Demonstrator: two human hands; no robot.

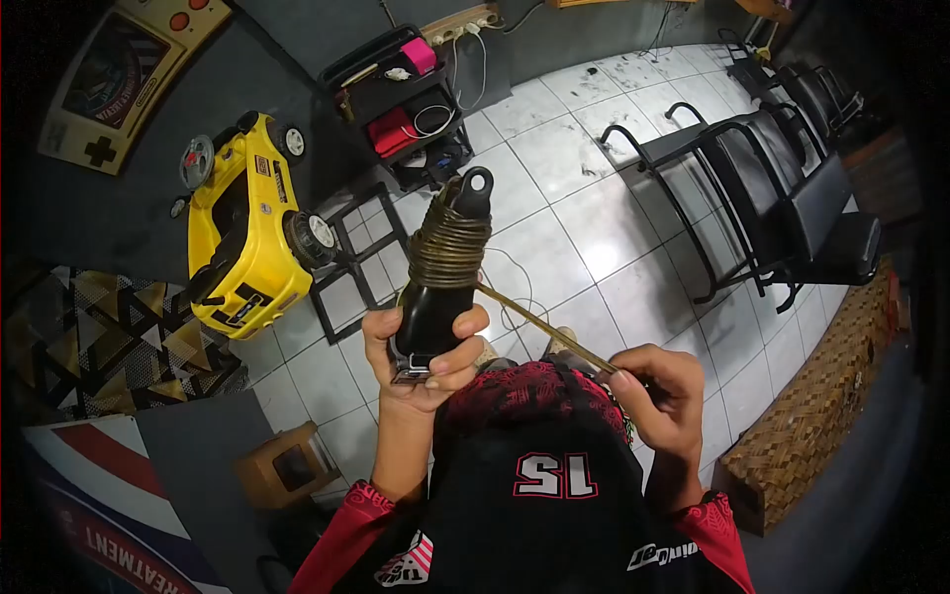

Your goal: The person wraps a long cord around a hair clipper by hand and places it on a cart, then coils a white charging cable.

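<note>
Upright in my left hand (426,361) is a black hair clipper (435,322), its bladed end down by my palm and its hanging loop on top. A brownish-gold cord (450,247) is wound in many turns round the clipper's upper part. From the coil a stretch of the cord runs down to the right, taut, to my right hand (658,391), which pinches it between thumb and fingers. The fingers of my left hand wrap round the clipper's lower body.
A yellow toy car (252,228) lies left, beside a black metal frame (341,282). A black cart (391,99) holds red and pink items. Black chairs (762,188) stand right, near a woven panel (811,396). A cardboard box (287,465) is lower left.
</note>
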